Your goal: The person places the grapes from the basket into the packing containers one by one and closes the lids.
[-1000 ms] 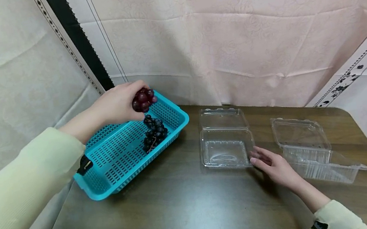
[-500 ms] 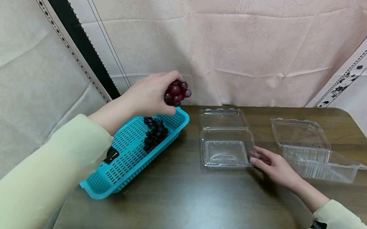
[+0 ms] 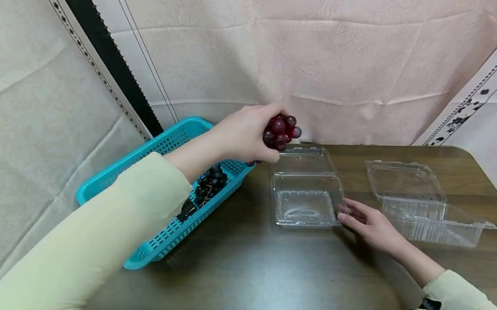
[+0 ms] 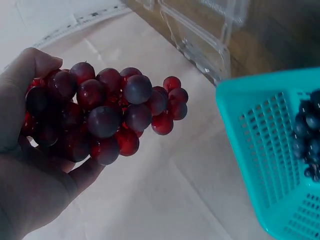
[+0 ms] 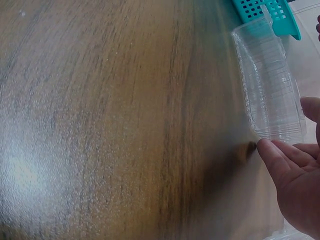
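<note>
We hold red grapes point(image 3: 281, 131) over the open clamshell box point(image 3: 308, 201).
Left hand point(image 3: 245, 134) curls around the bunch; right hand point(image 3: 373, 226), fingers straight, touches the box corner.

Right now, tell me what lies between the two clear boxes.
Only bare wooden table in the head view, between left clamshell and right clamshell.

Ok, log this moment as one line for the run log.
left hand holds red grapes over open clamshell | right hand touches its corner

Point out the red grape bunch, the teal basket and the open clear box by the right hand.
red grape bunch point(image 3: 281, 131), head view, middle of the cluster.
teal basket point(image 3: 163, 237), head view, near side wall.
clear box point(image 3: 305, 206), head view, tray floor.
</note>
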`<state>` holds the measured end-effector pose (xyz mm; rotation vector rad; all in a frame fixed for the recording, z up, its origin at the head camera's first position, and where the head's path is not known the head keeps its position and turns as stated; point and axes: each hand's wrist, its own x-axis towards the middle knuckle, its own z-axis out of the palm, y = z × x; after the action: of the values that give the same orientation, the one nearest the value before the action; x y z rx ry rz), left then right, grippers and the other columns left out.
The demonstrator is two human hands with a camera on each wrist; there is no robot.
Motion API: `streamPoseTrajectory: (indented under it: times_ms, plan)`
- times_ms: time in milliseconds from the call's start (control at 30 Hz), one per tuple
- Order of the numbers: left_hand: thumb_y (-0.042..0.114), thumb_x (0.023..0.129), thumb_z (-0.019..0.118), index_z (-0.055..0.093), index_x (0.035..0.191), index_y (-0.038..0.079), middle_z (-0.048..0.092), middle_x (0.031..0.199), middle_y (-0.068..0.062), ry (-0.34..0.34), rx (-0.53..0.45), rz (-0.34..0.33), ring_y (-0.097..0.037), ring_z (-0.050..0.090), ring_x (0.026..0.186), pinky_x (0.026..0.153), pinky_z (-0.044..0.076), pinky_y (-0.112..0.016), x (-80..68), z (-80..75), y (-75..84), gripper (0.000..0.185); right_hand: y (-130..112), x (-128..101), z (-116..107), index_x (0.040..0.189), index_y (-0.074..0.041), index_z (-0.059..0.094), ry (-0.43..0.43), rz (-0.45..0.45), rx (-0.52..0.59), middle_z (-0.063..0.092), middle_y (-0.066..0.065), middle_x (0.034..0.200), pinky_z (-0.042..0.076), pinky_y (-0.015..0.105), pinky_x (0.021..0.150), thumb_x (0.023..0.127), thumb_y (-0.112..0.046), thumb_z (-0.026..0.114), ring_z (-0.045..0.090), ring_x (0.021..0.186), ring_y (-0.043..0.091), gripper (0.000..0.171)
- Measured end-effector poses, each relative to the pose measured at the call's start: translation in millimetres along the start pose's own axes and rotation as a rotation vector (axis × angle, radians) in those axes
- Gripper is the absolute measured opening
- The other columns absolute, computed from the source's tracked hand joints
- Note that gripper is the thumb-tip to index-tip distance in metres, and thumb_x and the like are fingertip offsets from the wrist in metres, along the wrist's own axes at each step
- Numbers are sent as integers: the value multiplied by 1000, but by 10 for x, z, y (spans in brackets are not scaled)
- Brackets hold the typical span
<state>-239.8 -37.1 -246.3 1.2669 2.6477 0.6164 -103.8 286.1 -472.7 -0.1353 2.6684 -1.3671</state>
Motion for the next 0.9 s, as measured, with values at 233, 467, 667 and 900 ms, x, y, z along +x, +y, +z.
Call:
streamPoseTrajectory:
  times_ms: [233,467,667,900]
  plan:
    - [20,89,81,54,142,18,65,133,-5,-23,-94,9,-18,63,118,98,57,-37,90,161,122,59,-7,-5,4,157,11,40,5,4,-2,61,26,148,47,12,96,112,-28,60,61,136,41,63]
    - [21,89,81,54,141,19,66,133,-4,-56,-166,14,-17,64,115,91,59,-35,165,359,201,59,-16,-7,7,157,11,42,11,6,9,61,26,147,45,9,94,111,-29,61,62,135,39,63]
    - [19,89,81,55,140,19,69,131,-5,-72,-231,10,-16,66,114,91,57,-33,223,550,236,57,3,-4,0,157,10,43,15,7,13,62,26,147,45,10,94,111,-29,61,63,134,38,62]
    - [21,91,82,53,142,20,67,133,-5,-88,-293,-25,-18,65,116,94,59,-37,286,786,187,58,11,1,7,156,10,44,25,6,10,63,26,146,46,10,95,111,-29,62,63,134,38,63]
